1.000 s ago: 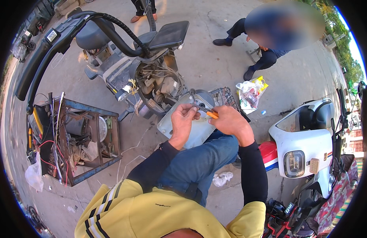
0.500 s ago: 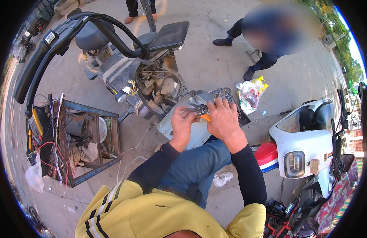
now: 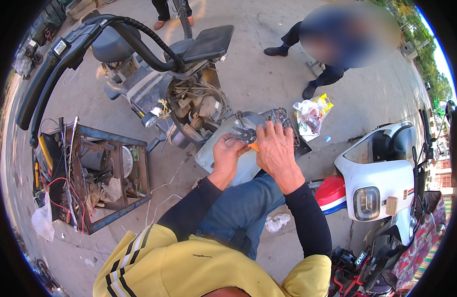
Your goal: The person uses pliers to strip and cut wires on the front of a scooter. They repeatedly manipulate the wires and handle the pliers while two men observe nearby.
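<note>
My left hand [image 3: 224, 157] pinches a small dark metal part [image 3: 246, 134] between thumb and fingers, above a pale panel [image 3: 213, 161]. Right beside it, my right hand [image 3: 279, 154] is closed with its knuckles up, its fingertips against the dark part. A short orange piece [image 3: 254, 147], like a tool handle, sticks out below the right fingers. Most of it is hidden, so its kind cannot be made out. Behind my hands lies a dark tray-like box [image 3: 301, 148] with small metal pieces.
A scooter with its front opened and wires [image 3: 196, 96] showing stands ahead. At left is a rusty metal crate [image 3: 114, 216] of tools and rags. A white scooter body panel [image 3: 382, 185] lies right, a plastic bag [image 3: 311, 116] ahead. A seated person's shoe [image 3: 310, 90] is beyond.
My right hand shifts very slightly left and its fingers move a little over the dark part. The left hand keeps its pinch, and the part turns slightly.
</note>
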Demonstrator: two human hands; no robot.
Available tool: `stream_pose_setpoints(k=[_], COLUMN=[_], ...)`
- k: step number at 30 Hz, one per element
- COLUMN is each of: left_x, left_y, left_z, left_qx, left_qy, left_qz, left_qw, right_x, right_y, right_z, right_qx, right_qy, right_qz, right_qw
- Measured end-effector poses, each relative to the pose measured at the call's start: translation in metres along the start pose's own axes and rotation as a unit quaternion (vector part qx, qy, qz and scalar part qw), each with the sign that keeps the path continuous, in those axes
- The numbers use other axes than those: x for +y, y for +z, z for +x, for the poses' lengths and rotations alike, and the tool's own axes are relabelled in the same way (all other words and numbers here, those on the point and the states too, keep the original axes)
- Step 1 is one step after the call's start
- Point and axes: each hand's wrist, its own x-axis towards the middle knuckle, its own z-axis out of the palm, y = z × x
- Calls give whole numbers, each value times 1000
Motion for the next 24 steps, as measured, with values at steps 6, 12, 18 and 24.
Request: stream_pose_setpoints(k=[6, 12, 18, 24], left_x=[4, 2, 4, 4], left_y=[1, 0, 3, -1], left_z=[1, 5, 4, 5], left_qx=[-3, -4, -5, -11], left_qy=[-3, 5, 6, -1], left_qz=[26, 18, 18, 38], left_qw=[1000, 1000, 1000, 999], right_x=[1, 1, 0, 4], right_y=[0, -3, 1, -1], right_z=[-1, -1, 1, 5], right_qx=[-8, -35, -33, -119], right_qy=[11, 38, 34, 77], right_qz=[21, 44, 25, 94], right_qw=[1000, 998, 999, 985])
